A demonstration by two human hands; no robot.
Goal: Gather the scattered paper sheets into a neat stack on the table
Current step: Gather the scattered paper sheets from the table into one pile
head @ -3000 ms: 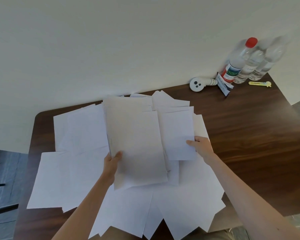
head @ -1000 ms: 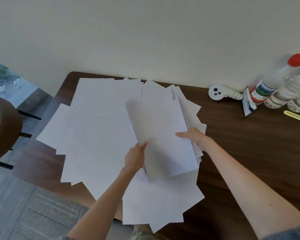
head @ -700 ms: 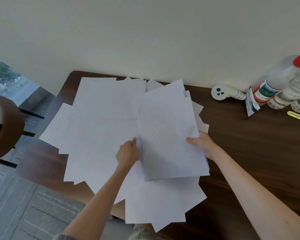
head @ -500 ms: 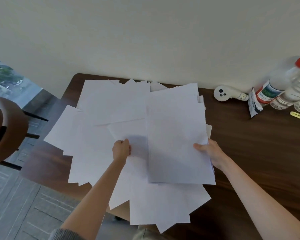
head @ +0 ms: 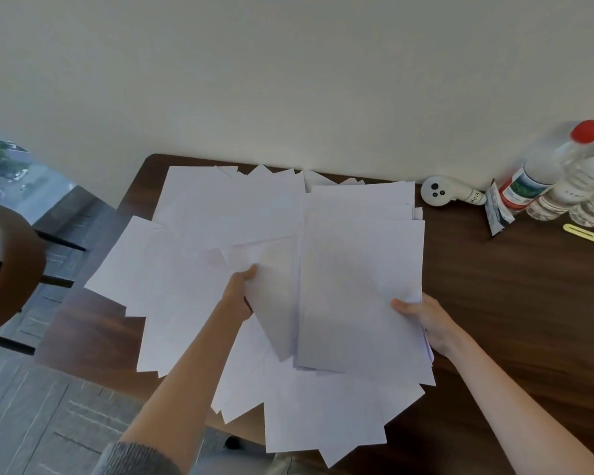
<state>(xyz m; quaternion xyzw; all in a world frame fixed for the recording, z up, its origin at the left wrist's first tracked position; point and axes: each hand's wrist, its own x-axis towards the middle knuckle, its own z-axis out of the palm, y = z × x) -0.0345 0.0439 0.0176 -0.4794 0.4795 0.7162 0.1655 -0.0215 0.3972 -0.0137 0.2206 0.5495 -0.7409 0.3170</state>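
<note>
Many white paper sheets (head: 199, 248) lie scattered and overlapping across the left half of a dark wooden table (head: 515, 303). A gathered stack of sheets (head: 357, 279) sits on top of them at centre right. My right hand (head: 422, 320) grips the stack's right edge, thumb on top. My left hand (head: 240, 289) pinches the left edge of a single loose sheet (head: 271, 289) that is lifted and slanted just left of the stack. Some sheets overhang the table's near edge.
At the back right stand a red-capped bottle (head: 542, 169) and clear water bottles (head: 583, 186), with a small white device (head: 439, 192), a sachet (head: 498, 214) and a yellow tool (head: 590, 233). A brown chair (head: 4, 269) stands left of the table.
My left hand let go of the stack, moved left and took hold of a single loose sheet. The stack went from raised and tilted to lying flatter, still held by my right hand.
</note>
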